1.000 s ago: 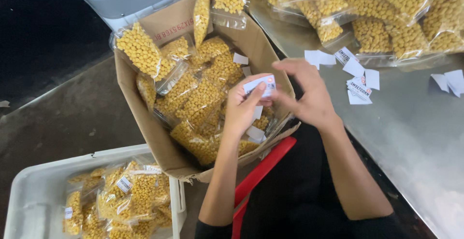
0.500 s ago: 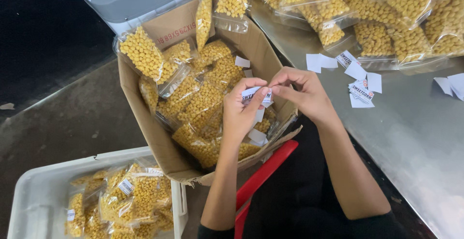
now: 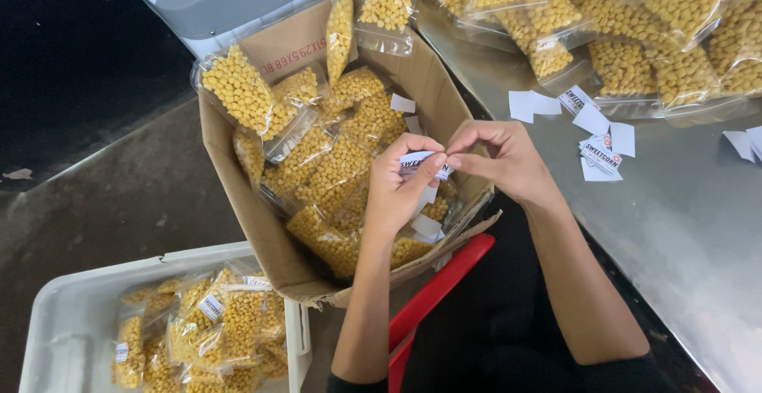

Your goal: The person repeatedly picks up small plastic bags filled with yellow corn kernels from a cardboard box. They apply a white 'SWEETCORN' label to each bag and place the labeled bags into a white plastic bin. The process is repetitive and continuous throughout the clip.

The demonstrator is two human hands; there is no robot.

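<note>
While both hands meet above the open cardboard box (image 3: 262, 226), the left hand (image 3: 401, 190) and the right hand (image 3: 504, 159) pinch one small printed label (image 3: 421, 163) between thumb and fingertips, each hand closed on an end of it; whether a backing is being peeled off cannot be told. The label sits over the box's right side, just above the clear bags of yellow kernels (image 3: 333, 167) packed inside. Judging by how things lie: the white plastic crate (image 3: 75, 321) at lower left holds several kernel bags (image 3: 230, 321) that already carry small labels, so part of the labelling looks done. The box is full, and most bags in it show no label; a few loose white slips (image 3: 425, 226) lie among them. On the metal table (image 3: 698, 234) to the right, a scatter of spare labels and blank backings (image 3: 599, 143) waits near a further heap of bags (image 3: 635, 36) along the far edge. So a good deal appears left: the box's load and likely the table's heap. A red chair edge (image 3: 436, 290) shows below the box.
</note>
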